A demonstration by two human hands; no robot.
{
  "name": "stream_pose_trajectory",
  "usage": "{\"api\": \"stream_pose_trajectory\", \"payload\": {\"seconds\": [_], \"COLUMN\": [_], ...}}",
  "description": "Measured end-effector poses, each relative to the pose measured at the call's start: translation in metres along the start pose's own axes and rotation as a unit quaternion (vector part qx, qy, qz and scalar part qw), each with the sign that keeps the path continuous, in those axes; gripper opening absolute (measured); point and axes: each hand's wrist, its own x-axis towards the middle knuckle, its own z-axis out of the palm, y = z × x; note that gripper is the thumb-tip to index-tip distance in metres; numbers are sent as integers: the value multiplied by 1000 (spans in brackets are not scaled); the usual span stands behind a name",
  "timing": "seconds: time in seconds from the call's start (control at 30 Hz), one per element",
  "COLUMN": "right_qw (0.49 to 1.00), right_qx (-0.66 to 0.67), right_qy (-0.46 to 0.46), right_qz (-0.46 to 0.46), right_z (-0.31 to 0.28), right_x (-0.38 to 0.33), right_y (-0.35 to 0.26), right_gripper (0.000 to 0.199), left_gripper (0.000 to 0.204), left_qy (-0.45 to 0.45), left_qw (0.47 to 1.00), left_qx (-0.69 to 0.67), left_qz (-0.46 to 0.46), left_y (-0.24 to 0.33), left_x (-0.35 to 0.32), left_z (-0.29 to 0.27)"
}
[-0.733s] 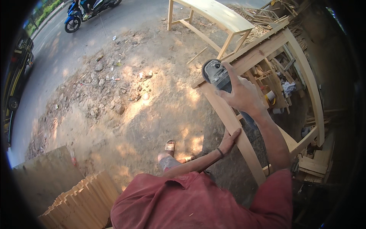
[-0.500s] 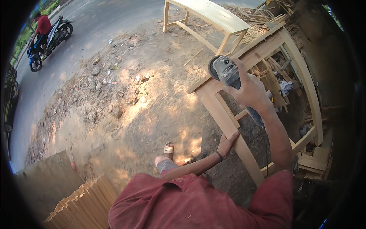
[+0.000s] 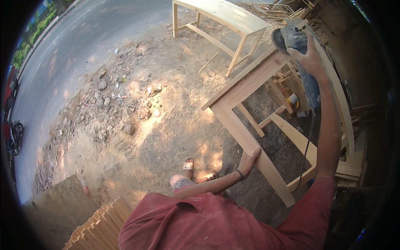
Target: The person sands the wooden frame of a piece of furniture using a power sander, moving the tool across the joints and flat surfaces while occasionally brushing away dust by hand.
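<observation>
My right hand [image 3: 312, 58] is closed around the head of an angle grinder [image 3: 295, 38] with a round sanding disc, its body running back under my forearm. The disc is at the far end of the top rail of a wooden table frame [image 3: 273, 68], which stands tilted on its side; whether it touches the wood I cannot tell. Lower down, my left hand [image 3: 249, 161] grips the near leg [image 3: 239, 131] of that frame, thumb on the upper face, fingers hidden below the edge. A black power cord [image 3: 308, 143] hangs from the grinder past my right forearm.
A finished-looking wooden table [image 3: 227, 18] stands beyond the frame. Loose wood scraps [image 3: 271, 12] are heaped behind it. Stones and rubble [image 3: 129, 127] lie along the road edge at left. Stacked wooden strips [image 3: 98, 227] and a board [image 3: 58, 202] are at lower left.
My right hand has carried the grinder along the top rail, away to the far right end. My left hand stays on the leg. The motorcycle rider on the road has gone from the upper left.
</observation>
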Motion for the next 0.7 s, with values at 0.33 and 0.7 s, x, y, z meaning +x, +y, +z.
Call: {"api": "stream_pose_trajectory", "payload": {"seconds": [0.33, 0.7], "right_qw": [989, 974], "right_qx": [-56, -46], "right_qy": [-136, -209], "right_qz": [5, -72], "right_z": [58, 81], "right_x": [-84, -116], "right_y": [-81, -99], "right_gripper": [84, 85], "left_gripper": [60, 66], "left_qy": [20, 2], "left_qw": [999, 996], "left_qx": [30, -15], "left_qz": [38, 89], "left_y": [11, 9], "left_x": [25, 48], "left_z": [48, 82]}}
